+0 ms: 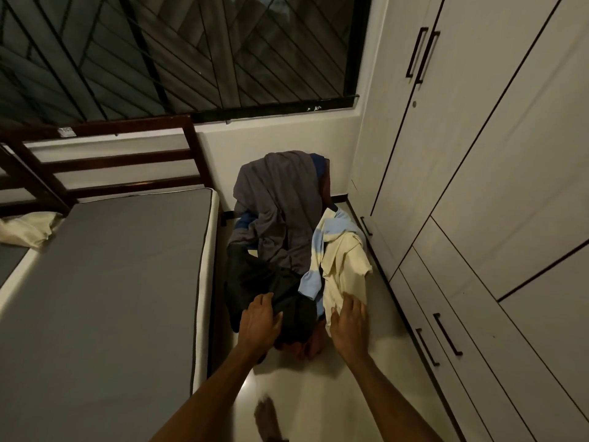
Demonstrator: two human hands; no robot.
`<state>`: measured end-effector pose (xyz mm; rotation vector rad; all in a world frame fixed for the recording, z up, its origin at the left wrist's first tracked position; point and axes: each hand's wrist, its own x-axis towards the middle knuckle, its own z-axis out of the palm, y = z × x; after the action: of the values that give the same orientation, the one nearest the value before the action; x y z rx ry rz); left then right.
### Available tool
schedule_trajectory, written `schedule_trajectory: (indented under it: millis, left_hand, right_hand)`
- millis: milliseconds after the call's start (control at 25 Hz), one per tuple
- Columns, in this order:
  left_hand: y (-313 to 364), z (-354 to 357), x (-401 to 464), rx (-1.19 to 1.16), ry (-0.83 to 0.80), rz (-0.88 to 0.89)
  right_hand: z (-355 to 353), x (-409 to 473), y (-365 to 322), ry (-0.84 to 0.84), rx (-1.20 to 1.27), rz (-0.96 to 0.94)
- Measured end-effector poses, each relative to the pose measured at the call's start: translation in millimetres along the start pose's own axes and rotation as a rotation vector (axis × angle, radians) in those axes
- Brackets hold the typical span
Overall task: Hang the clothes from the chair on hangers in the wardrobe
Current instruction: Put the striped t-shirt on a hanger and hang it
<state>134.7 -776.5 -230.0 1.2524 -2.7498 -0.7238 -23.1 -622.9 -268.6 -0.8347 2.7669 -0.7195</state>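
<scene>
The left hand (259,319) lies flat on the black cloth (255,279), and the right hand (349,323) lies flat on the cream shirt (345,266).

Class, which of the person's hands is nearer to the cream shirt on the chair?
Right. The right hand touches the cream shirt at its lower edge; the left hand rests on the black garment beside it.

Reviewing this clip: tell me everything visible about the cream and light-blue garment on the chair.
The cream and light-blue garment looks like soft knit fabric, cream with pale blue bands and a blue cuff or sleeve end. It lies crumpled, unfolded, on the pile's wardrobe side, draped over the chair's edge and overlapping the grey garment and black garment. The right hand rests on its lower cream part with relaxed fingers; whether it grips is unclear.
</scene>
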Motion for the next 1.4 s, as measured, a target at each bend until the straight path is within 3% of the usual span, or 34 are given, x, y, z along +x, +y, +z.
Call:
schedule_trajectory:
  millis: [400,520,680,760,960,1160,1240,1400]
  left_hand:
    - [-14,12,209,-0.014,-0.142,0.154]
    - [-12,20,252,-0.005,-0.219,0.182]
    - [-8,49,310,-0.033,-0.333,0.21]
    - [-7,65,336,-0.063,-0.363,0.165]
    - [3,99,386,-0.088,-0.386,0.082]
    - [17,124,429,-0.169,-0.389,0.065]
    - [24,128,440,-0.167,-0.415,0.062]
    - [36,135,455,-0.166,-0.431,0.094]
  right_hand:
    - [42,154,-37,0.079,0.027,0.167]
    - [60,195,-40,0.083,-0.013,0.131]
    - [97,277,-13,-0.063,-0.038,0.202]
    - [126,324,8,-0.017,-0.074,0.184]
    - [140,446,20,-0.161,-0.189,0.128]
    - [161,503,45,-0.361,-0.458,0.061]
    - [164,510,55,-0.295,-0.538,0.006]
    - [155,516,66,-0.22,-0.281,0.017]
